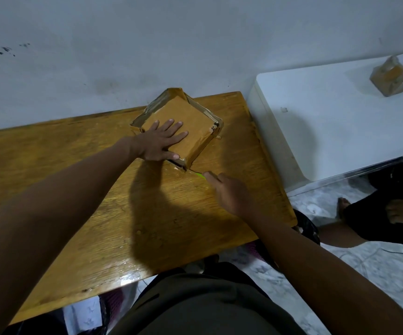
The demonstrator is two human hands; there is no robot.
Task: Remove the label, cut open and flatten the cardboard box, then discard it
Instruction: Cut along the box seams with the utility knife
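Presently, the cardboard box (186, 122) is pinned flat on the desk (75, 177) by the open left hand (160, 141). A green-handled cutter (198, 174), gripped by the right hand (229, 189), is applied at the box's near corner. Light, stiff, tape-slick cardboard is judged best held down from above.

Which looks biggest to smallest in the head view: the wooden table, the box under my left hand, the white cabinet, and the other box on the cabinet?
1. wooden table
2. white cabinet
3. box under the left hand
4. box on the cabinet, though it sits farther from the camera and partly out of frame, so its true size is unsure.
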